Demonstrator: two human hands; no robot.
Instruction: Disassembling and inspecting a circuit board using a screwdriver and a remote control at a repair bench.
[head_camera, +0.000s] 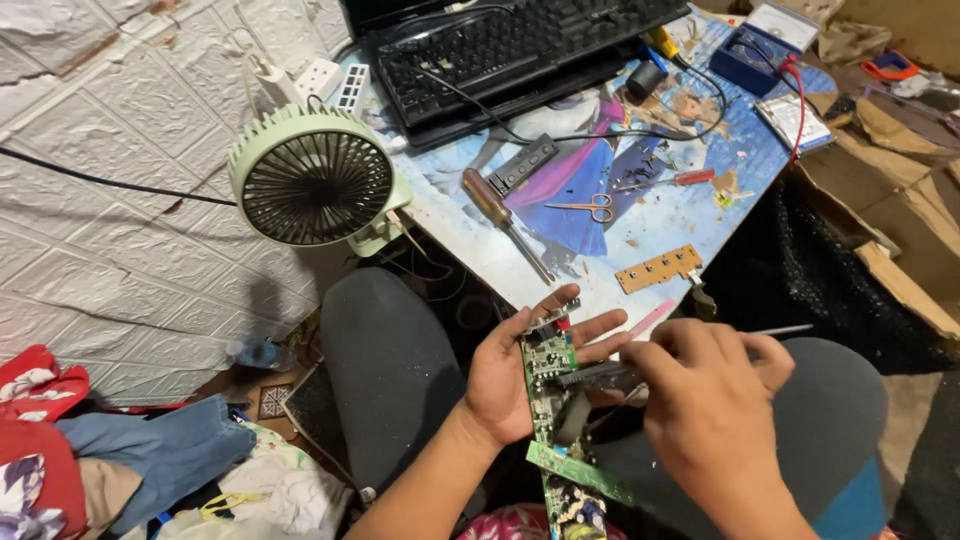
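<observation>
My left hand holds a long green circuit board upright over my lap, fingers spread behind it. My right hand is closed around a thin tool whose metal tip sticks out to the right, and it presses a dark part against the board. A second green board strip hangs across the lower end of the board.
A low table with a picture top carries a black keyboard, two screwdrivers, scissors and a brown board strip. A green fan stands at left. Clothes lie on the floor.
</observation>
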